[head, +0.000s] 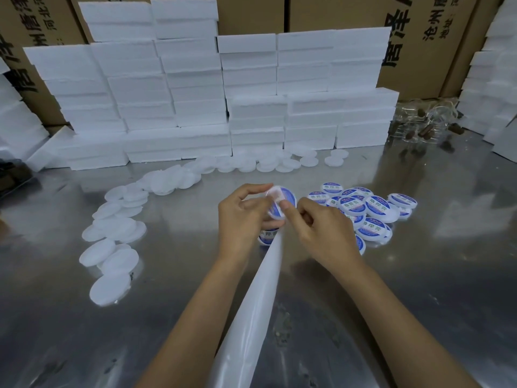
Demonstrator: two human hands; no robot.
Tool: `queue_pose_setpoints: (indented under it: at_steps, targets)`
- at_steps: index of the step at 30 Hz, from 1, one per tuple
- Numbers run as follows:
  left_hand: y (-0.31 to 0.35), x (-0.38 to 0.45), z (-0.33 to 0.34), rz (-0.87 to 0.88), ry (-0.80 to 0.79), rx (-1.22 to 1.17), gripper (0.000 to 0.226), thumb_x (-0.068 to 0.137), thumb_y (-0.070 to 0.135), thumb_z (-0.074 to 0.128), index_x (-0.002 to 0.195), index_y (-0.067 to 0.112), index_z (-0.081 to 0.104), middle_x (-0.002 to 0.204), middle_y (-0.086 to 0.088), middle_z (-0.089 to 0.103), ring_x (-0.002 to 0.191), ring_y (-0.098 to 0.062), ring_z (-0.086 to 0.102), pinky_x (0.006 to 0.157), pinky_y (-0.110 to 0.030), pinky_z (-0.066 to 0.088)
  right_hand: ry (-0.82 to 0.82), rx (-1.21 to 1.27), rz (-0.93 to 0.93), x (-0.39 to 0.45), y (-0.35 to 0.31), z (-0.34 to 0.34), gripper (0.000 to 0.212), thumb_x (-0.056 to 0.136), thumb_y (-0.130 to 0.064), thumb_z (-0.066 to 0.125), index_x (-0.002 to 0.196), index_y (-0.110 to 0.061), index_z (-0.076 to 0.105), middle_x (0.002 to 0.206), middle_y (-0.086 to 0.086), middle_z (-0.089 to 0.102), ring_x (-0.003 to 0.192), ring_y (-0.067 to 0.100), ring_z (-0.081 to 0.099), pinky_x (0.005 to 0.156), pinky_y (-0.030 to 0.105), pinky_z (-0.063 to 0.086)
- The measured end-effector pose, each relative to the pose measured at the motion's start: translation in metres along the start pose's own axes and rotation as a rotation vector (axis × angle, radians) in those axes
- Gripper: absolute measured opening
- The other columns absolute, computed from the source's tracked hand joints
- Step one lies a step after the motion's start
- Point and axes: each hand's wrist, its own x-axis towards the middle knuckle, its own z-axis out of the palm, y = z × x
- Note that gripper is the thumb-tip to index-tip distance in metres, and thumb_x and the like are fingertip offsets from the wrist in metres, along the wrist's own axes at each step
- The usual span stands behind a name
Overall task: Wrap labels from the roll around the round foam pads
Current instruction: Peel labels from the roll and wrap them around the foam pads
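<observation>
Both hands are working mid-worktop, held just above it. The left hand (240, 217) is gripping a round foam pad (281, 201) with curled fingers, and the right hand (321, 228) is pinching the label at the pad's near edge, thumb pressing it down. The white backing strip (251, 303) is running from the pad back toward the near edge between the forearms; I can't see the roll itself.

I'd say the trick here is keeping the strip taut and rolling the pad slowly so the label goes on without wrinkles.

Finished labelled pads (372, 211) are piling up just right of the hands, close enough to get bumped. Bare pads (117, 247) are trailing along the left side toward the foam boxes (195, 93) stacked at the far edge.
</observation>
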Motion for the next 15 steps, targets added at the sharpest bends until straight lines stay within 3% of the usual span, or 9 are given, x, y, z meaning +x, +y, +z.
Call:
queue_pose_setpoints:
  at_steps: [3, 8, 15]
  targets:
    - [-0.002, 0.0, 0.001, -0.003, 0.007, -0.014, 0.01, 0.092, 0.012, 0.07, 0.101, 0.007, 0.073, 0.086, -0.016, 0.077, 0.071, -0.031, 0.076, 0.065, -0.032, 0.063, -0.034, 0.077, 0.032, 0.002, 0.004, 0.001, 0.049, 0.095, -0.057, 0.046, 0.057, -0.029, 0.034, 0.044, -0.007, 0.038, 0.044, 0.01, 0.04, 0.047, 0.028, 0.027]
    - [-0.003, 0.0, 0.002, -0.05, -0.096, -0.033, 0.022, 0.096, 0.007, 0.064, 0.115, 0.013, 0.072, 0.091, -0.014, 0.078, 0.082, -0.028, 0.076, 0.065, -0.024, 0.059, -0.047, 0.339, 0.19, 0.01, 0.015, -0.001, 0.045, 0.096, -0.048, 0.055, 0.062, -0.019, 0.046, 0.049, -0.008, 0.045, 0.049, 0.01, 0.038, 0.054, 0.034, 0.035]
    - [-0.005, 0.01, -0.007, -0.036, 0.069, -0.002, 0.026, 0.097, -0.002, 0.05, 0.113, 0.007, 0.068, 0.098, -0.013, 0.075, 0.085, -0.026, 0.075, 0.062, -0.027, 0.061, 0.096, -0.108, 0.427, 0.019, 0.062, -0.029, 0.049, 0.096, -0.052, 0.05, 0.063, -0.016, 0.048, 0.058, -0.005, 0.055, 0.061, 0.021, 0.053, 0.054, 0.03, 0.03]
